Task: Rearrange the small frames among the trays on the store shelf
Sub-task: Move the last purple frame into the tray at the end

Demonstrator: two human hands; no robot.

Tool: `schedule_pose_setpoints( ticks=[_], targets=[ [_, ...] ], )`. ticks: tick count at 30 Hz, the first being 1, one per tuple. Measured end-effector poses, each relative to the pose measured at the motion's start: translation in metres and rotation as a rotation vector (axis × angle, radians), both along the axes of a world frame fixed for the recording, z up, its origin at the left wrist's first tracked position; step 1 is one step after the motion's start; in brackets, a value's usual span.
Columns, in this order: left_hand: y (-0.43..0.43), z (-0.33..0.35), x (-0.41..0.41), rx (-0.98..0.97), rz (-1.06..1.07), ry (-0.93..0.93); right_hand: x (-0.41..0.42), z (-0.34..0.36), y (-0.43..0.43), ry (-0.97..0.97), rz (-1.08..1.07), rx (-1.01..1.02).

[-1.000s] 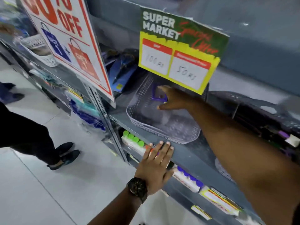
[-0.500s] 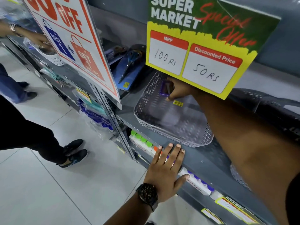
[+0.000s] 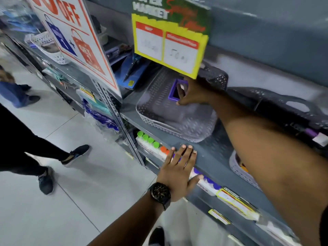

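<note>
A small purple frame (image 3: 174,91) stands on edge over the pale perforated tray (image 3: 159,119) on the grey shelf. My right hand (image 3: 193,93) reaches in under the yellow price sign and pinches the frame by its right side. My left hand (image 3: 179,169), with a dark watch on the wrist, lies flat with spread fingers on the shelf's front edge (image 3: 209,162), holding nothing. A dark perforated tray (image 3: 218,77) sits behind my right hand, and a larger dark tray (image 3: 284,100) stands to the right.
A yellow and green price sign (image 3: 170,36) hangs low over the pale tray. A red and white discount sign (image 3: 74,39) stands to the left. Blue packets (image 3: 131,71) lie behind it. Another person's legs and shoes (image 3: 53,157) are on the floor at left.
My right hand has lifted the purple frame up from the back of the pale tray, so it now shows clearly. The view shifted a little. My left hand stays on the shelf edge.
</note>
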State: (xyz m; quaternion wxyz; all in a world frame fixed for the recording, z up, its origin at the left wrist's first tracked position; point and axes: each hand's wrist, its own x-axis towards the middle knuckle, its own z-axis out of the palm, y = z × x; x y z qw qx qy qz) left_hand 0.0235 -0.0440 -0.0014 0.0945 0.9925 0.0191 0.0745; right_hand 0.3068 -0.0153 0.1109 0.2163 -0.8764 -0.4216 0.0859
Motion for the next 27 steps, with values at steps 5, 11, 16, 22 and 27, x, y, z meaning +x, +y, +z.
schedule_pose_setpoints(
  ticks=[5,11,16,22,27],
  targets=[
    [-0.065,0.014,0.004,-0.026,-0.110,-0.002,-0.032,0.029,-0.097,-0.075,0.000,0.088],
    [-0.136,0.031,0.005,-0.019,-0.010,0.067,-0.074,0.042,-0.242,0.061,-0.069,0.143],
    [-0.199,0.039,-0.015,-0.009,0.001,0.077,-0.102,0.040,-0.364,-0.056,-0.169,0.138],
    [-0.300,0.043,-0.014,0.056,-0.235,0.152,-0.107,0.032,-0.503,0.059,-0.293,0.175],
    [-0.368,0.039,0.001,0.056,-0.378,0.158,-0.098,0.027,-0.609,0.111,-0.386,0.089]
  ],
)
